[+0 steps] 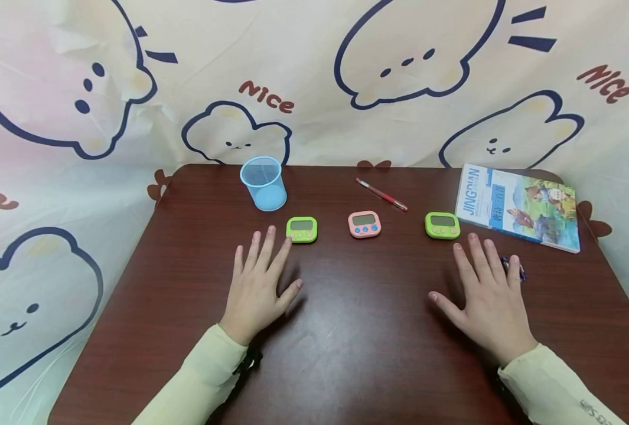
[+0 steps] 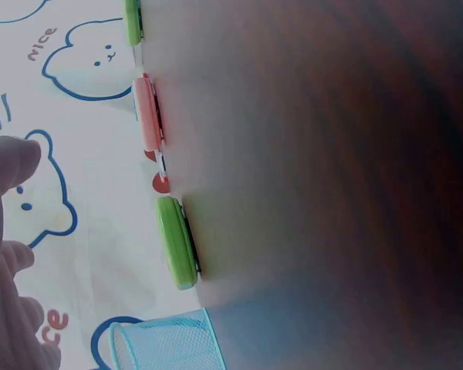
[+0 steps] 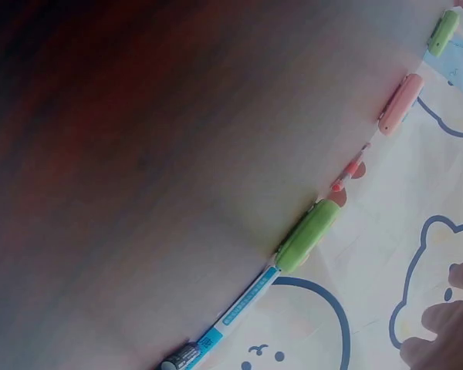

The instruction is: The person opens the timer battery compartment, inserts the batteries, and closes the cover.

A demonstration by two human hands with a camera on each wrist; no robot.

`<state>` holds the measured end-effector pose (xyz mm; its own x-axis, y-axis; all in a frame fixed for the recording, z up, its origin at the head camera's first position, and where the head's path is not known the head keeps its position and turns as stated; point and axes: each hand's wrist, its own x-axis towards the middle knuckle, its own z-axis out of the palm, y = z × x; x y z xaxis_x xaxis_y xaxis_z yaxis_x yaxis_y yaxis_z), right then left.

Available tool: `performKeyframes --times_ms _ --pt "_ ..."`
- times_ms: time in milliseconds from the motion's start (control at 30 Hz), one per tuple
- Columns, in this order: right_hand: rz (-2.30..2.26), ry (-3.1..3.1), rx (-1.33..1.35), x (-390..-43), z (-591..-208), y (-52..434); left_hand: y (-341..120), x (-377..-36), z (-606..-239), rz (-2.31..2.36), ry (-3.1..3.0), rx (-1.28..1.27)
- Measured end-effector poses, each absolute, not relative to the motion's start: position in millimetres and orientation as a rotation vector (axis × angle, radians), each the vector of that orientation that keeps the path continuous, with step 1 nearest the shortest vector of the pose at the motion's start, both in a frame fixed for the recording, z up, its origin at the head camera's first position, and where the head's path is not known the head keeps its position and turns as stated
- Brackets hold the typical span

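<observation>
My left hand (image 1: 258,289), fingers spread, holds nothing; its fingertips come close to the left green timer (image 1: 302,230). My right hand (image 1: 486,301) is likewise spread and bare, just in front of the right green timer (image 1: 442,226). Between these two timers lies a pink timer (image 1: 364,225) with blue buttons. Partly hidden behind the right fingers is a small dark blue item (image 3: 181,356), a short cylinder in the right wrist view. Curled fingertips (image 2: 17,162) show at the left edge of the left wrist view.
A light blue mesh pen cup (image 1: 263,184) stands at the back left of the brown table (image 1: 335,366). Behind the pink timer lies a red pen (image 1: 381,195). At the back right is a book (image 1: 521,206). A printed cloth (image 1: 314,59) hangs behind.
</observation>
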<state>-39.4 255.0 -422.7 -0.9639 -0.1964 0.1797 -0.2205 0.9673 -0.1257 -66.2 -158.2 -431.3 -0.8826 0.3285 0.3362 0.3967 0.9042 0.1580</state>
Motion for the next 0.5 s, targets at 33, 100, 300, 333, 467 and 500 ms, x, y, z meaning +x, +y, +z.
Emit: performKeyframes --times_ms 33,100,300,333,467,500 --pt "0.219 -2.946 0.315 -39 -423 255 -158 -66 -431 -0.319 -2.763 -0.541" --pt "0.237 -2.936 0.319 -39 -422 255 -158 -65 -431 -0.323 -2.76 -0.543" --pt "0.532 -2.894 0.354 -39 -424 250 -158 -66 -432 -0.374 -2.754 -0.53" --pt "0.604 -2.889 0.356 -40 -425 248 -158 -66 -432 -0.391 -2.754 -0.524" --pt "0.831 -2.871 0.34 -47 -426 239 -158 -69 -432 -0.478 -2.757 -0.5" --pt "0.877 -2.867 0.337 -49 -426 237 -158 -70 -433 -0.5 -2.759 -0.495"
